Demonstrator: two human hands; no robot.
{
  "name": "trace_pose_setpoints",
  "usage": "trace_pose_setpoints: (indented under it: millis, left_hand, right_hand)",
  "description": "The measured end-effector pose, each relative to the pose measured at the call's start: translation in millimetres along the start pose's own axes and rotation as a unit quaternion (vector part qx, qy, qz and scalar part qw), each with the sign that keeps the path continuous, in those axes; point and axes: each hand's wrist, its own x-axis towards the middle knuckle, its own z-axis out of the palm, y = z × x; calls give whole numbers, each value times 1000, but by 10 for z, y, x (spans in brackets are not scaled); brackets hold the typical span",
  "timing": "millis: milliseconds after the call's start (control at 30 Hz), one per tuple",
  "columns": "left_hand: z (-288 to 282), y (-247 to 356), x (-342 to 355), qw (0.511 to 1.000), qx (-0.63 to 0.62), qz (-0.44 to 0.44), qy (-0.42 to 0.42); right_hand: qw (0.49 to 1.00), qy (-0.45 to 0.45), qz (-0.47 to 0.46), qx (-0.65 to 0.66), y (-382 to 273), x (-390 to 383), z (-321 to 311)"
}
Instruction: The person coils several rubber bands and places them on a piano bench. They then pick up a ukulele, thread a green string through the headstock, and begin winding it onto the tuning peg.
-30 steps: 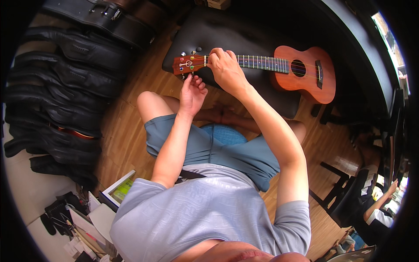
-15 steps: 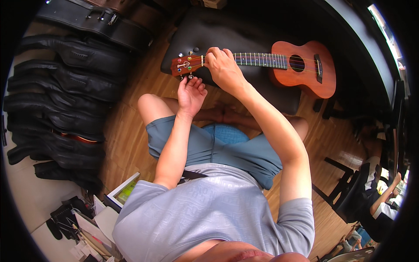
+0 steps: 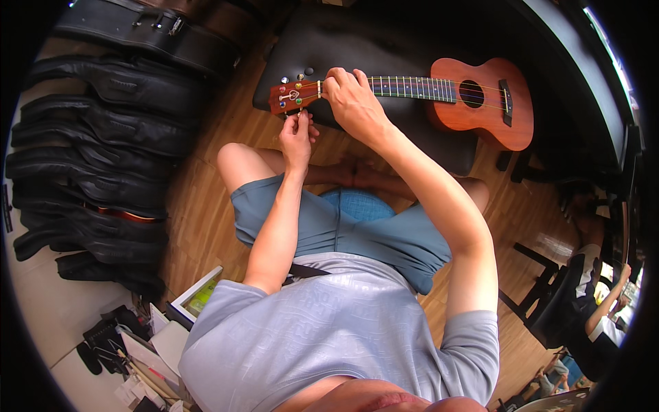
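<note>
- Ukulele (image 3: 498,118): lies face up on the black padded bench (image 3: 384,44), headstock (image 3: 277,106) toward the left, body toward the right end.
- Left hand (image 3: 296,144): change noted. Half a second earlier the palm faces up, fingers loosely curled; now the hand is rolled over, thumb and forefinger drawn together on a tuning peg (image 3: 302,112) at the headstock's near edge.
- Right hand (image 3: 355,103): unchanged in place, curled over the neck just beside the nut. Fingertips are hidden, so I cannot tell how firmly it closes, or whether on neck or strings.
- Assessment: the roll suggests a fresh hold on the peg (any turning of it cannot be verified), with the neck probably steadied by the right hand.
</note>
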Motion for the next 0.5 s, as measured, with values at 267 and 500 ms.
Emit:
trace_pose_setpoints:
  millis: [267,500]
  left_hand:
    - [66,79,-15,998,-54,-36,-3]
    - [42,70,-1,995,-79,-56,-22]
  right_hand:
    - [997,-18,2,77,-36,41,-128]
    - [997,-16,-49,60,-113,176,-1]
